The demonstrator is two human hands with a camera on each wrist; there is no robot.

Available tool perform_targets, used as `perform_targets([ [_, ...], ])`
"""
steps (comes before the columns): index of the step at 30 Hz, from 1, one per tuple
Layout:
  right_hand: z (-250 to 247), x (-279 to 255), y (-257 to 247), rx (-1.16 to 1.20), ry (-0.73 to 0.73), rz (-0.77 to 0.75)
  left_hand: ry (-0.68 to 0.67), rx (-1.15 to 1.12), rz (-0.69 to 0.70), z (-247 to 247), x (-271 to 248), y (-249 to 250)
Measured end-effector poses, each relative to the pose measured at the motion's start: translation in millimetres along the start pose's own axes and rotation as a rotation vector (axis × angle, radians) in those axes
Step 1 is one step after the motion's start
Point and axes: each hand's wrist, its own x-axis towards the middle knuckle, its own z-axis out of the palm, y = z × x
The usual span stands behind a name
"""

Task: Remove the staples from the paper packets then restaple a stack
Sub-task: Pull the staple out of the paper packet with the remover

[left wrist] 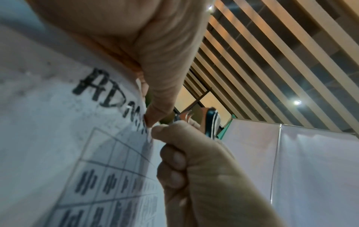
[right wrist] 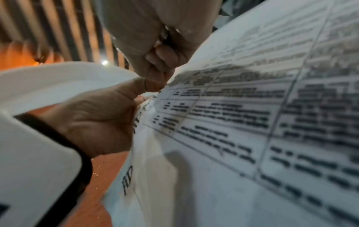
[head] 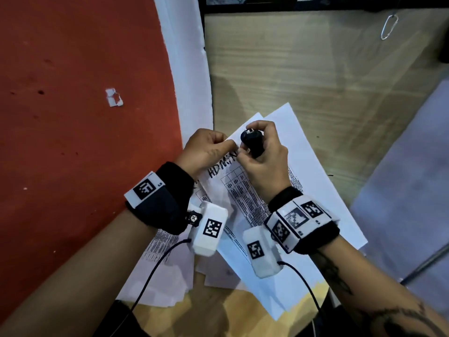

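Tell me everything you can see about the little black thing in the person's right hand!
The black staple remover is small, dark and rounded, and looks like plastic, with shiny curved metal claws that show in the left wrist view. The right hand grips it with curled fingers, above the top corner of the printed paper packet. The left hand pinches that corner right beside it. Whether the claws touch a staple cannot be told.

Wooden table (head: 315, 76), printed paper sheets (head: 323, 190) spread on it, metal clip (head: 389, 27)
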Motion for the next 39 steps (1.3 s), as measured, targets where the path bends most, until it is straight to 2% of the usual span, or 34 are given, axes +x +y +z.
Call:
perform_targets([
  [4, -2.8, 3.1, 4.4, -0.123, -0.095, -0.091, -0.009, -0.024, -0.014, -0.6, -0.3, 2.0],
  [8, -6.1, 6.5, 8.2, -0.102, -0.136, -0.091, -0.026, -0.020, -0.036, 0.2, 1.2, 0.4],
  [10, -6.2, 7.6, 7.8, -0.056, -0.146, -0.059, -0.010, 0.024, -0.020, 1.2, 3.1, -1.8],
  [13, -6.2, 8.2, 5.1, 0.114, -0.171, 0.064, 0.058, 0.106, 0.013, -5.7, 6.4, -5.5],
  [15, -9.9, 10.6, 6.1, 0.146, -0.188, 0.120, 0.045, 0.146, 0.027, -16.4, 8.4, -6.7],
  [22, -22.6, 9.2, 31.3, -0.392, -0.349, 0.173, -0.162, 0.428, 0.132, -44.4, 15.8, 8.5],
  [25, -22.2, 10.9, 28.0, -0.607, -0.326, 0.068, -0.217, 0.559, 0.173, -46.6, 19.4, 16.0],
  [29, -18.7, 25.1, 8.8, -0.491, -0.205, -0.096, -0.314, 0.577, 0.248, -45.6, 20.3, 19.8],
  [32, -13.3, 36.8, 0.5, -0.497, -0.271, -0.143, -0.312, 0.572, 0.296, -42.7, 17.9, 24.2],
  [36, -18.9, 44.5, 2.4, -0.433, -0.247, -0.089, -0.234, 0.585, 0.275, -57.5, 15.7, 16.1],
  [39, -27.9, 45.0, 6.4, -0.332, -0.216, -0.014, -0.154, 0.479, 0.268, -69.2, 12.6, 7.5],
])
